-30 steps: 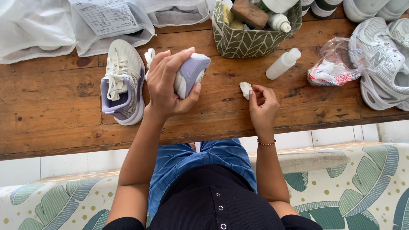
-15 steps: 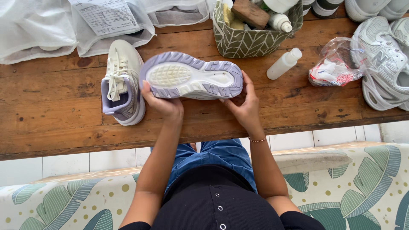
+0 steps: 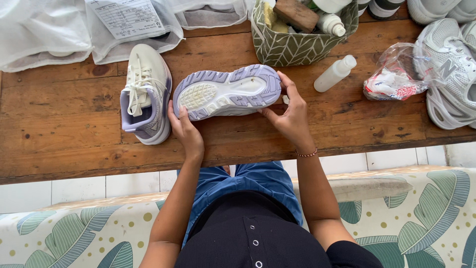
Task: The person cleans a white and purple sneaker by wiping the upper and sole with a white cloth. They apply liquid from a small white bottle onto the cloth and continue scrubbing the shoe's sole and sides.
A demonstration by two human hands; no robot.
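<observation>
Two hands grip one upturned sneaker (image 3: 227, 92) over wooden table (image 3: 59, 129) — lilac-and-white sole faces camera, lying crosswise. Left hand (image 3: 186, 130) curled round its left end, right hand (image 3: 291, 115) wrapped on right end, thumb on sole. Matching sneaker (image 3: 145, 94) stands upright just left, laces up. Patterned fabric basket (image 3: 297, 44) behind; grey sneakers (image 3: 448, 74) far right. Plastic bag (image 3: 396, 77), white bottle (image 3: 335, 73) between. Small pale scrap by right fingers — possibly cloth, unclear.

White label sheet (image 3: 130, 17), perhaps bagged
</observation>
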